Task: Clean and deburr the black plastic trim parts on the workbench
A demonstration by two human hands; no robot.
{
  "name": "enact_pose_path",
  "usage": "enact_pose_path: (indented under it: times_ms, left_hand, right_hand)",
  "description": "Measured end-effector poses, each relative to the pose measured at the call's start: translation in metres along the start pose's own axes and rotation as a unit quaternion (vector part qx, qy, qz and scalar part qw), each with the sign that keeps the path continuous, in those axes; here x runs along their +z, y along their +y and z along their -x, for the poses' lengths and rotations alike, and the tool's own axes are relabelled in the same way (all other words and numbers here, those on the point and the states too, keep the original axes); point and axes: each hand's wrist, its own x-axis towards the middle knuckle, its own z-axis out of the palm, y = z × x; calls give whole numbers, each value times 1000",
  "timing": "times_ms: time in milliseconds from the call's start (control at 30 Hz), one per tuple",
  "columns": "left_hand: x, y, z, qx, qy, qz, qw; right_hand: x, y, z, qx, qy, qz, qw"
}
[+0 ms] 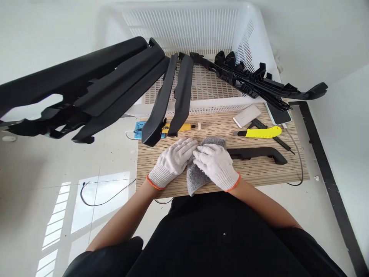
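Observation:
Both my hands wear white knit gloves with orange cuffs. My left hand point(173, 161) and my right hand point(215, 164) meet over a grey knit glove point(196, 179) that lies on the striped wooden board point(259, 173). The fingers of both hands are curled and pinch the grey glove near its upper end. A black plastic trim piece point(256, 153) lies on the board just right of my right hand. A yellow utility knife point(261, 132) lies behind it.
A white slatted basket point(198, 27) stands behind the board, with several long black plastic trim parts point(95, 84) leaning out of it left and right point(259, 82). A phone point(278, 115), a white box point(247, 115), cables and a second yellow tool point(184, 127) lie on the board.

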Motion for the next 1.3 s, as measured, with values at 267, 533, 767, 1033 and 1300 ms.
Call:
enact_pose_path:
  times_ms: [267,533,767,1033,1300]
  left_hand:
    - [4,-5,6,-24,11,6,1000]
    - [-7,-9,7,-7,-5,-2,1000]
    - [-7,-9,7,-1,-6,8,1000]
    - [-9,-12,5,-7,-8,10,1000]
    - [-8,-10,2,-28,-10,26,999]
  right_hand:
    - [2,1,-8,1,15,-10,1000]
    - [-61,70,46,57,-29,8,998]
    - [-90,72,54,178,-94,55,978]
    - [-85,48,7,181,-174,26,968]
    - [-59,50,-16,190,-103,-132,967]
